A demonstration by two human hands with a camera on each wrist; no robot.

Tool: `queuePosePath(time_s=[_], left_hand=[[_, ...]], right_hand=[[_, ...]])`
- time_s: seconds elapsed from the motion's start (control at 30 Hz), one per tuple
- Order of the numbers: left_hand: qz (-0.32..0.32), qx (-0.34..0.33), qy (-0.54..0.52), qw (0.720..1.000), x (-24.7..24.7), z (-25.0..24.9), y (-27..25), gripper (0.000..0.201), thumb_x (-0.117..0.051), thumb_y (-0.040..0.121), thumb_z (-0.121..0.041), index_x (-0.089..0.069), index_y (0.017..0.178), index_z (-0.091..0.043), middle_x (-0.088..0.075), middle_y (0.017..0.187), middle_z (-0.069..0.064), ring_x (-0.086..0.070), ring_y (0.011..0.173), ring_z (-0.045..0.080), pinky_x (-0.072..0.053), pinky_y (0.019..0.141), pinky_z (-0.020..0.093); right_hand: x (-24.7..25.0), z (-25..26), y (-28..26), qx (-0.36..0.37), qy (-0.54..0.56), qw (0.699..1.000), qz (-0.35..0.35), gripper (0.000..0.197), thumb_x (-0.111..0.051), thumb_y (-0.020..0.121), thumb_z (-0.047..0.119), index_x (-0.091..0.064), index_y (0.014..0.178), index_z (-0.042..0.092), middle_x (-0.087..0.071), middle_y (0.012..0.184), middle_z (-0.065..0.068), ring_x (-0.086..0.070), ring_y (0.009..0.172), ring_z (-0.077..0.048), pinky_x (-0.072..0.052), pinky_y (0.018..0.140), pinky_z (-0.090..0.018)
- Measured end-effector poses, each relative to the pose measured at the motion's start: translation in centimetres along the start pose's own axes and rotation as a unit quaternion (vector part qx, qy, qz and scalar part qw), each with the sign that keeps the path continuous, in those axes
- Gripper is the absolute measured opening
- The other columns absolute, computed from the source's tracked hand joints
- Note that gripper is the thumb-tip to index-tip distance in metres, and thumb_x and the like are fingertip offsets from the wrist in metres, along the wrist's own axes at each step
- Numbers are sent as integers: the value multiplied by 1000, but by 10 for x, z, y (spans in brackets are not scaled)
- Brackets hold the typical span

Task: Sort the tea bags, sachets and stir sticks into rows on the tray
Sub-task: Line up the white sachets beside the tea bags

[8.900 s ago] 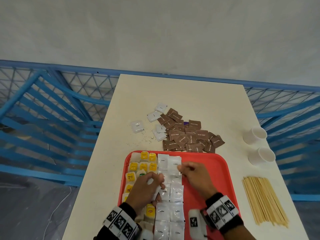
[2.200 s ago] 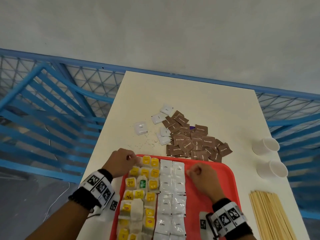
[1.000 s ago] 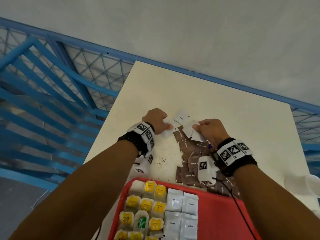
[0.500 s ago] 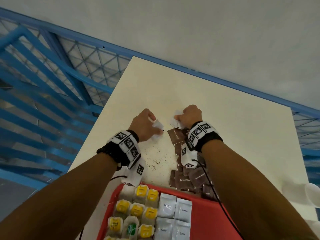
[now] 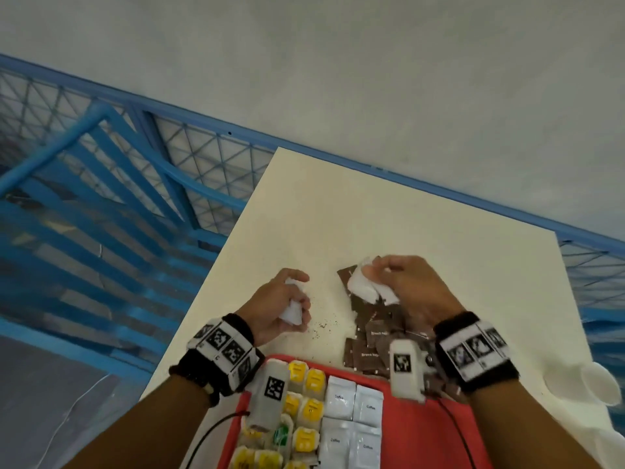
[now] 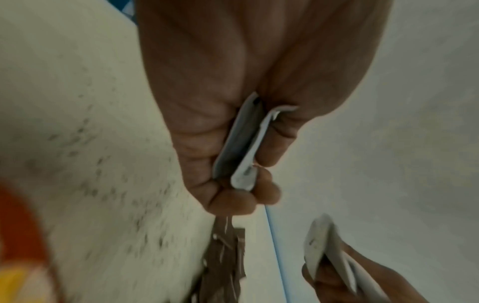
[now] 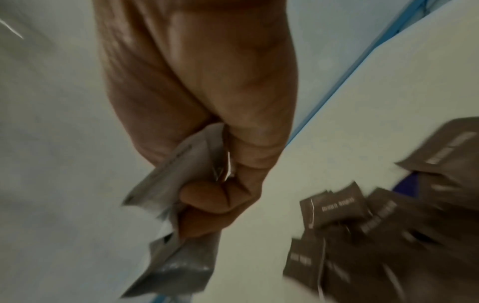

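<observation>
Both hands are lifted over the tabletop (image 5: 389, 214), each curled around white sachets: the left hand (image 5: 280, 306) grips a pair (image 6: 243, 147), the right hand (image 5: 406, 286) a loose bunch (image 5: 365, 286). Brown sachets (image 5: 372, 346) lie under and just behind the right hand. Nearer the wrists, the red tray (image 5: 419, 431) carries rows of yellow tea bags (image 5: 311, 411) and white coffee sachets (image 5: 351, 421).

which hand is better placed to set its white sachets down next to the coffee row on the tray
Right, probably. The right hand holds white sachets above the brown pile, in line with the tray's bare red side beside the coffee sachets. The left hand would cross the tea bags.
</observation>
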State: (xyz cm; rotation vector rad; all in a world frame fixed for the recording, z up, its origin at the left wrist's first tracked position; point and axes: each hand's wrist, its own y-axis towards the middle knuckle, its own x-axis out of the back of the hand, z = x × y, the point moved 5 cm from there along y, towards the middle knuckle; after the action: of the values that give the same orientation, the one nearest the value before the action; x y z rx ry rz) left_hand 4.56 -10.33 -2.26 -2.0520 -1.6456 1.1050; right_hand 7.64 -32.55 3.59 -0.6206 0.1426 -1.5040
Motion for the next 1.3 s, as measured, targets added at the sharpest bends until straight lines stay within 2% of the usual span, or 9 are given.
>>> queuePosePath(time_s=[0.1, 0.2, 0.37, 0.53, 0.7, 0.8, 0.87, 1.0, 1.3], left_hand=[[77, 39, -70, 994, -30, 30, -26, 21, -53, 101, -30, -63, 111, -15, -53, 80, 11, -59, 73, 26, -56, 74, 48], [198, 90, -95, 971, -69, 56, -68, 51, -47, 97, -58, -73, 95, -14, -68, 90, 9, -66, 84, 24, -54, 82, 47], [279, 51, -19, 959, -81, 100, -116, 51, -70, 91, -33, -56, 138, -20, -55, 121, 17, -65, 98, 22, -62, 77, 35], [185, 34, -22, 982, -74, 122, -145, 42, -70, 87, -9, -57, 127, -12, -69, 100, 10, -68, 79, 21, -61, 58, 29], [129, -20, 49, 990, -75, 125, -163, 42, -77, 81, -20, -59, 119, -16, -67, 100, 14, -65, 82, 27, -59, 52, 29], [121, -34, 58, 990, -76, 126, -171, 31, -75, 83, -27, -61, 109, -18, -67, 98, 13, -66, 81, 26, -58, 51, 28], [102, -45, 85, 990, -79, 123, -171, 22, -73, 86, -28, -63, 102, -18, -66, 91, 10, -65, 77, 22, -57, 50, 28], [61, -104, 147, 982, -89, 96, -165, 18, -74, 87, -24, -63, 91, -11, -63, 71, 9, -62, 63, 19, -45, 47, 25], [105, -171, 204, 958, -111, 53, -174, 17, -72, 89, -22, -63, 78, -13, -62, 65, 7, -58, 58, 20, -39, 45, 24]], right_hand=[[-23, -17, -68, -12, -1, 996, 84, 14, -83, 78, 27, -76, 81, 15, -70, 87, 4, -61, 73, -14, -45, 66, -28], [-42, -34, -109, 68, -53, 994, 66, 12, -82, 80, 25, -73, 75, 19, -61, 71, 9, -51, 62, -4, -40, 60, -18], [-57, -74, -162, 127, -86, 988, -32, 13, -76, 81, 13, -69, 81, 24, -71, 82, 11, -63, 78, 1, -44, 68, -14], [-56, -83, -211, 132, 5, 991, -38, 7, -64, 95, 22, -66, 90, 17, -70, 91, 8, -63, 83, -2, -46, 72, -15], [-42, -96, -244, 42, 110, 993, -9, 20, -63, 95, 37, -67, 101, 18, -70, 88, 0, -66, 73, -13, -54, 60, -29], [-43, -102, -258, 38, 83, 995, 47, 20, -78, 85, 25, -71, 98, 11, -69, 72, -2, -63, 63, -13, -50, 61, -30], [-39, -104, -259, 30, 102, 994, 35, 19, -80, 82, 17, -73, 97, 7, -73, 81, -13, -65, 66, -16, -51, 65, -34], [-21, -88, -254, 58, 100, 993, 15, 25, -80, 78, 7, -75, 101, 15, -77, 95, -5, -73, 89, -28, -58, 83, -43], [-5, -47, -254, 100, 76, 991, 51, 32, -77, 83, 6, -71, 114, 13, -77, 99, 0, -70, 76, -1, -49, 60, -12]])
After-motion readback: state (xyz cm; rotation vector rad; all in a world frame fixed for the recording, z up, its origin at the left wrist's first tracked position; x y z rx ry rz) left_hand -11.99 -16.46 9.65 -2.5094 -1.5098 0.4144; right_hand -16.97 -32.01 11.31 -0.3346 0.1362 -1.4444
